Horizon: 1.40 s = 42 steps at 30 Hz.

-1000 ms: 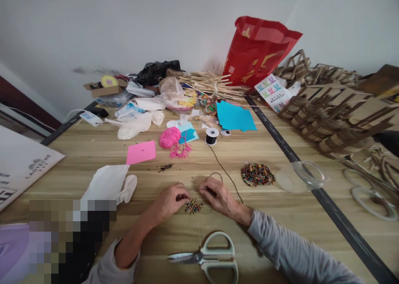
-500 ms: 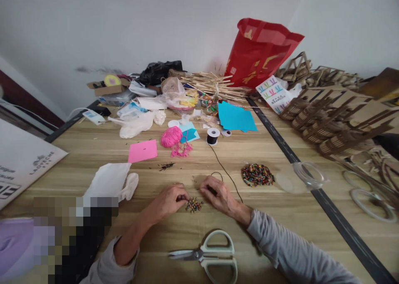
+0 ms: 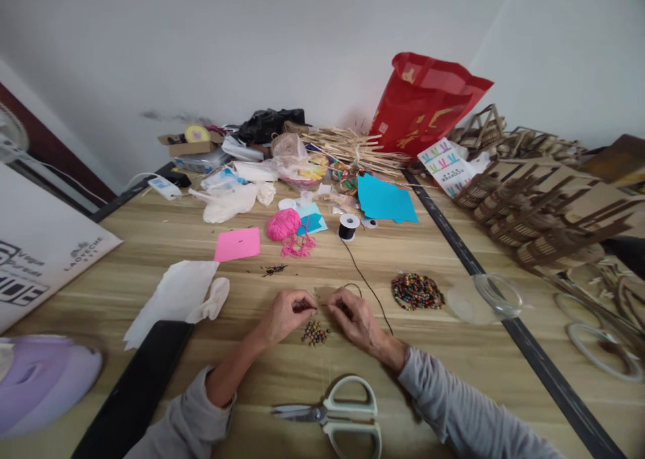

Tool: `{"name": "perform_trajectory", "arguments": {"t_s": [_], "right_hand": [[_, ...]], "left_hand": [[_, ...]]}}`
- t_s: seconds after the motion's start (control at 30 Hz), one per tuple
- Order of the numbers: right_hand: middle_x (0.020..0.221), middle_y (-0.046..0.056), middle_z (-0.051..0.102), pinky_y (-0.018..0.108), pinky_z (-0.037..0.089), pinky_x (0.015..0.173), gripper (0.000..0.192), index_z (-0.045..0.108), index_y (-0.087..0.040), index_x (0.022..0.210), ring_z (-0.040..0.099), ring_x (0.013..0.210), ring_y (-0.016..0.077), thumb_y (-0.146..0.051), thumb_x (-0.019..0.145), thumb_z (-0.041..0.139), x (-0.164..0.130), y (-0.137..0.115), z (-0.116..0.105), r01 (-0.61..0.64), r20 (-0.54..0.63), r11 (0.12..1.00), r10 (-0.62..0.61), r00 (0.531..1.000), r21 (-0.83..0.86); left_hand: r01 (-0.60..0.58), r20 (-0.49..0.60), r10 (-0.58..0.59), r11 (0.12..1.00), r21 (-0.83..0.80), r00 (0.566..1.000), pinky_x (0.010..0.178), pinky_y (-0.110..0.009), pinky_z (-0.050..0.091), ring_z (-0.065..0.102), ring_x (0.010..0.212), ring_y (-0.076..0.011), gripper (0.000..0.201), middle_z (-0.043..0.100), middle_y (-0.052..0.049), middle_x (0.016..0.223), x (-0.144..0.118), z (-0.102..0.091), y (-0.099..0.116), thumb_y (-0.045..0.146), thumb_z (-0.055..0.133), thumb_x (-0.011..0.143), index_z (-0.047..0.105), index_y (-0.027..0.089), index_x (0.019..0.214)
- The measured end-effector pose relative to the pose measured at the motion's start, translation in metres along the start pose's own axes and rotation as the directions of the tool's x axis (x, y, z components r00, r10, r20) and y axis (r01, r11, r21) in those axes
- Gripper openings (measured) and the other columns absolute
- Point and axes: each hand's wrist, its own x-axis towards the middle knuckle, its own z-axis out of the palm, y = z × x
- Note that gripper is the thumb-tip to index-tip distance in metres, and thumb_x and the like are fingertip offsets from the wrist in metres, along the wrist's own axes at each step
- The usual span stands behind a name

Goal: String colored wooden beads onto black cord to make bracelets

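My left hand (image 3: 285, 313) and my right hand (image 3: 355, 316) rest on the wooden table, fingertips almost meeting above a small pile of coloured beads (image 3: 314, 332). The left hand pinches something tiny, probably a bead. The right hand pinches the end of a thin black cord (image 3: 367, 284) that runs back to a black spool (image 3: 347, 226). A bigger heap of beads (image 3: 417, 291) lies to the right of my right hand.
Pale green scissors (image 3: 338, 415) lie near the front edge. A clear plastic lid (image 3: 486, 297), pink paper (image 3: 237, 244), pink yarn (image 3: 283, 225), blue paper (image 3: 385, 201), a white bag (image 3: 176, 294), a black phone (image 3: 135, 395), a red bag (image 3: 428, 104) and wooden frames (image 3: 544, 203) surround the work area.
Both hands lifted slightly off the small bead pile and came together. The left fingers left the pile holding something tiny. The camera shifted a little.
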Motion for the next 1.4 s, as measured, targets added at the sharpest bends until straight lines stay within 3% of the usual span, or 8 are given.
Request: {"name": "perform_trajectory", "arguments": {"t_s": [0.37,1.4], "right_hand": [[0.068,0.002,0.053,0.026,0.037,0.057,0.016,0.053,-0.018,0.080,0.047,0.061,0.0142,-0.022,0.093,0.044,0.001,0.003,0.006,0.072,-0.030,0.990,-0.076,0.997,-0.125],[0.072,0.005,0.059,0.027,0.041,0.061,0.018,0.054,-0.018,0.081,0.053,0.066,0.0164,-0.024,0.095,0.043,0.007,0.001,0.004,0.103,0.018,0.988,-0.102,0.995,-0.118]], "left_hand": [[0.051,-0.035,-0.060,0.976,-0.211,0.998,0.072,-0.030,0.051,0.065,0.073,-0.0175,0.014,0.073,-0.006,0.077,0.013,0.000,-0.005,0.018,0.065,0.069,0.070,0.011,0.079],[0.103,-0.001,-0.105,0.971,-0.214,0.994,0.072,-0.029,0.050,0.064,0.073,-0.0178,0.016,0.072,-0.006,0.075,0.009,0.000,-0.003,0.024,0.070,0.068,0.070,0.012,0.078]]}}
